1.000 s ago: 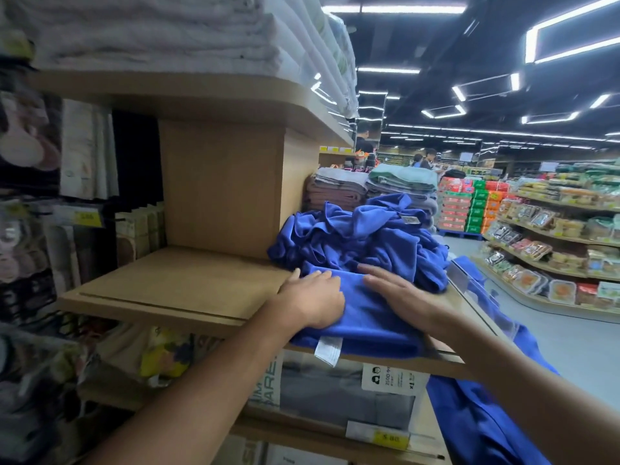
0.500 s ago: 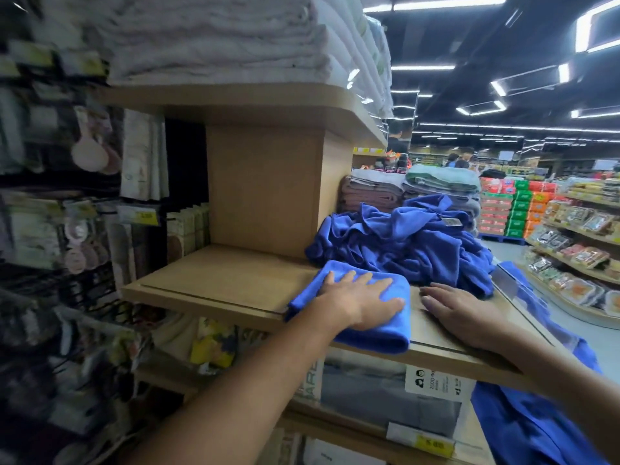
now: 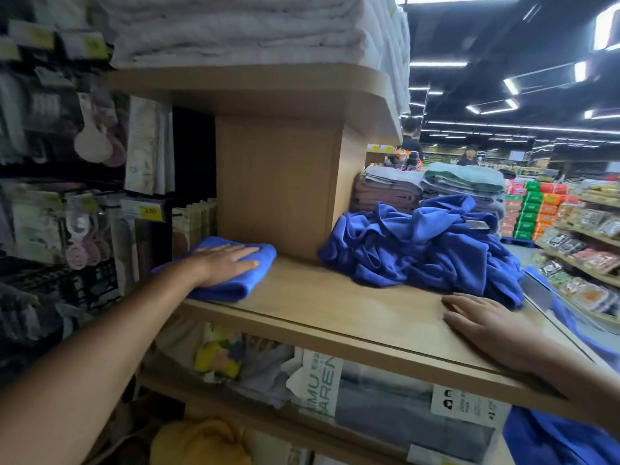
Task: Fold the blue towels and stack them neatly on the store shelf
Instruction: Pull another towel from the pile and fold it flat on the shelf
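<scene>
A folded blue towel (image 3: 235,286) lies at the left end of the wooden shelf (image 3: 335,317), by its front edge. My left hand (image 3: 224,263) rests flat on top of it, fingers spread and pointing right. A heap of unfolded blue towels (image 3: 426,250) sits at the right of the shelf beside the wooden upright. My right hand (image 3: 486,323) lies flat and empty on the bare shelf board just in front of that heap. More blue cloth (image 3: 557,441) hangs below the shelf at the lower right.
White towels (image 3: 241,28) are stacked on the shelf above. Folded brown, grey and green towels (image 3: 432,186) stand behind the blue heap. Packaged bedding (image 3: 385,404) fills the shelf below. Hanging goods (image 3: 77,169) cover the left wall. An aisle with food shelves (image 3: 583,239) runs on the right.
My left hand slid the folded blue towel from the middle of the shelf to its left end. My right hand came off the towel and now rests on the bare board.
</scene>
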`<act>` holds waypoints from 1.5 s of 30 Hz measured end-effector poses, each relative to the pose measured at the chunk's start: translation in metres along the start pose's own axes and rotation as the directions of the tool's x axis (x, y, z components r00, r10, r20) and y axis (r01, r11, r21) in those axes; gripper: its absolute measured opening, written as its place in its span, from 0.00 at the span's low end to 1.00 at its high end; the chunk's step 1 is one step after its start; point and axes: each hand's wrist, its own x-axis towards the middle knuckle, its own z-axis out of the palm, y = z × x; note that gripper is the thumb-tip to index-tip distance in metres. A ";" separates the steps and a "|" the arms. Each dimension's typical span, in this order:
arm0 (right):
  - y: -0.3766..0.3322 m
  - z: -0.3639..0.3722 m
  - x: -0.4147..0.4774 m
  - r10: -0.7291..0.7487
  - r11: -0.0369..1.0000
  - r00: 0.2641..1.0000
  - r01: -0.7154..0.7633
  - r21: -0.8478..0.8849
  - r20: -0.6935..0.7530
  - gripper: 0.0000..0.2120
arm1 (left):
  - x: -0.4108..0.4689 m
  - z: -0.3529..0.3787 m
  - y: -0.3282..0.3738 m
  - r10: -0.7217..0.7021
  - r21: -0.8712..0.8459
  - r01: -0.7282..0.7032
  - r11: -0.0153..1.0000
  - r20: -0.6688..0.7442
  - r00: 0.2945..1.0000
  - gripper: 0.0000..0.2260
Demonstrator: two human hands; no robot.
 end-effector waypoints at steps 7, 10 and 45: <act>-0.004 -0.009 -0.002 0.002 1.000 1.000 -0.002 -0.006 0.003 0.23 | 0.017 -0.003 -0.001 0.049 -0.037 -0.052 0.998 -0.074 0.996 0.23; 0.000 -0.027 0.011 -0.002 0.999 1.000 0.002 0.039 -0.005 0.16 | 0.015 -0.012 0.035 0.171 -0.107 -0.218 0.970 -0.337 0.926 0.16; 0.026 -0.053 0.090 0.246 0.407 0.869 0.310 0.859 -0.430 0.10 | 0.078 -0.015 0.271 0.112 -0.631 -0.617 0.471 -0.651 0.751 0.04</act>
